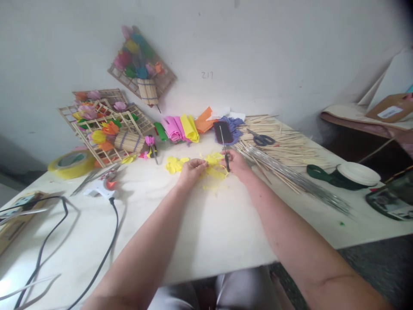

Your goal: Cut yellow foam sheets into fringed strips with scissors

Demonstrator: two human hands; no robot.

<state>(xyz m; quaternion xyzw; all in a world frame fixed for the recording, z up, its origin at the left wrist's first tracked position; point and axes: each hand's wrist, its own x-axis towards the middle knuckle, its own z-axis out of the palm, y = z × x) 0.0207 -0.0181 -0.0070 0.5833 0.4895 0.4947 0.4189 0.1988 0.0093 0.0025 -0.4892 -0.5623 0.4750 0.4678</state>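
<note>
My left hand is closed, its fingertips pinching a piece of yellow crepe paper above the white table. My right hand is closed around black-handled scissors, their slim blades pointing away from me toward the wall. Between both hands the yellow paper spreads out, and some of it touches the right fingers. Just left of my left hand lies a small pile of cut yellow petals. Little yellow scraps are scattered on the table below the hands.
Rolled crepe paper, a phone and blue-handled scissors lie behind. Wooden sticks and metal wires spread rightward. At left are a glue gun with its cord, yellow tape and stick-framed flower pieces.
</note>
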